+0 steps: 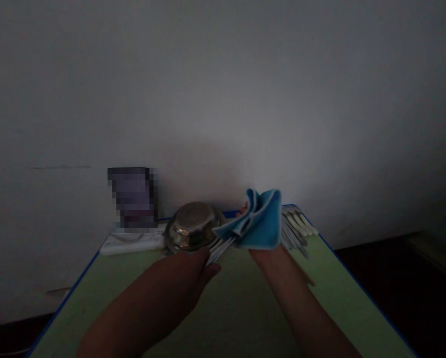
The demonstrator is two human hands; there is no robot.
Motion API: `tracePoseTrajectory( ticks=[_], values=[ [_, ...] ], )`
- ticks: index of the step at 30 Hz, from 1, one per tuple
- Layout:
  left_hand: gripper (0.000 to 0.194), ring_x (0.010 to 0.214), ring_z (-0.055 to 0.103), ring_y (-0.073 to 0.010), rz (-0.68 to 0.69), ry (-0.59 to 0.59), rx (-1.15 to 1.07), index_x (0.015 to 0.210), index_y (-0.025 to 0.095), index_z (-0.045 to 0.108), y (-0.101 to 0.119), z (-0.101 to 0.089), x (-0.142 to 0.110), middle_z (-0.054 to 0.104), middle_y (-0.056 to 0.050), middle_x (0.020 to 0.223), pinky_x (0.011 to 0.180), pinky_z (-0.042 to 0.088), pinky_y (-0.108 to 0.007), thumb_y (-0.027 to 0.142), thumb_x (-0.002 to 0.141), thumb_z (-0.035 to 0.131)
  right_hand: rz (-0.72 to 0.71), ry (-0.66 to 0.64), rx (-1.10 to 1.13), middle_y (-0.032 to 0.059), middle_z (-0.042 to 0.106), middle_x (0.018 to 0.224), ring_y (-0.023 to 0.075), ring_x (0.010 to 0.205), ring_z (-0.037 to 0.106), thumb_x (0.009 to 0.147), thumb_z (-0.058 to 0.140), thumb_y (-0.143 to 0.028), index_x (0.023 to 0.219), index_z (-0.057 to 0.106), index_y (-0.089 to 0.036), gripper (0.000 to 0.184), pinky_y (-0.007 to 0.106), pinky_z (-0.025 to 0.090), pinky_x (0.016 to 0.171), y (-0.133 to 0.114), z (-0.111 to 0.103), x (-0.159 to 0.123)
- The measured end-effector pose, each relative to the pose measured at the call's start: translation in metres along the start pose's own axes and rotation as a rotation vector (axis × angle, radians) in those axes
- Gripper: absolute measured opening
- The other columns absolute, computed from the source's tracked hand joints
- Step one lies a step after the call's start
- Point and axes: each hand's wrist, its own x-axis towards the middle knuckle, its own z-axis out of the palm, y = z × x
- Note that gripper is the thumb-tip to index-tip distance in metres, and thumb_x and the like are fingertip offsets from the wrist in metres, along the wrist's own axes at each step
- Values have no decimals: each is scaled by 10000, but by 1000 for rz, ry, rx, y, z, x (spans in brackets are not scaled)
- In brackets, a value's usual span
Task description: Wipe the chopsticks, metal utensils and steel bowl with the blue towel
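Note:
My left hand [198, 271] is closed around the handles of some metal cutlery [219, 248], which points toward the far right. My right hand [271, 253] is mostly hidden under a blue cloth [258, 223] that it grips and holds against the cutlery's far end. A steel bowl [191, 226] stands tilted just behind my left hand. Several knives with pale handles [295, 226] lie on the table to the right of the cloth.
The green table [238, 308] has a blue edge and stands against a plain white wall. A white flat object [133, 243] lies at the back left, with a blurred dark box [133, 199] behind it. The room is dim.

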Motion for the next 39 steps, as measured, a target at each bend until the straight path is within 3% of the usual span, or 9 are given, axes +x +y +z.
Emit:
tracePoseTrajectory(
  ticks=[3, 6, 9, 16, 19, 24, 32, 39],
  values=[
    [267, 866, 620, -258, 37, 39, -28, 1069, 235, 506, 1, 2, 3, 654, -81, 992, 783, 447, -401, 375, 892, 363, 235, 70, 75, -8, 660, 659, 154, 640, 613, 827, 464, -375, 817, 605, -185, 237, 323, 502, 737, 5, 12, -7],
    [286, 833, 631, -249, 32, 38, -24, 1042, 218, 522, -3, 1, 4, 666, -83, 951, 785, 450, -391, 385, 896, 342, 322, 49, 113, 38, 699, 768, 157, 749, 643, 866, 405, -318, 910, 608, -149, 268, 323, 496, 786, 6, 15, -7],
    [292, 804, 636, -250, 14, 23, -5, 1007, 213, 543, -8, -2, 4, 671, -84, 921, 722, 461, -375, 385, 896, 335, 358, 3, 155, 45, 705, 751, 155, 728, 652, 892, 336, -322, 897, 606, -143, 324, 329, 495, 794, 0, 11, -3],
    [291, 854, 622, -245, 2, 21, -12, 1009, 226, 542, -11, -7, 1, 657, -82, 983, 713, 453, -343, 404, 896, 342, 322, -42, 184, 60, 711, 832, 170, 787, 655, 904, 236, -311, 946, 580, -149, 382, 397, 475, 835, -21, 3, 3],
    [276, 826, 623, -240, 21, 43, 14, 1016, 227, 527, -10, -6, 1, 655, -80, 961, 662, 446, -315, 398, 895, 347, 306, -54, 191, 57, 710, 822, 166, 766, 656, 891, 288, -280, 938, 579, -148, 323, 401, 478, 836, -23, 2, 3],
    [294, 775, 627, -242, 1, 48, 39, 998, 221, 522, -11, -5, 3, 658, -73, 881, 630, 436, -320, 419, 899, 329, 259, 66, 175, 37, 711, 785, 147, 702, 653, 840, 422, -163, 971, 584, -147, 209, 359, 489, 833, -16, 2, 6],
    [287, 773, 620, -232, 5, 30, 24, 945, 212, 546, -10, -7, 1, 654, -66, 878, 652, 443, -315, 403, 896, 336, 222, 131, 206, 28, 715, 766, 142, 697, 656, 880, 416, -275, 919, 619, -158, 238, 340, 505, 810, -17, 0, 8],
    [292, 858, 620, -242, 14, 16, -1, 988, 223, 559, -6, -9, -1, 659, -69, 967, 735, 456, -349, 406, 898, 349, 190, 105, 205, 26, 723, 805, 121, 729, 663, 877, 442, -276, 968, 615, -160, 227, 298, 507, 807, -14, 1, 8]
  ],
)
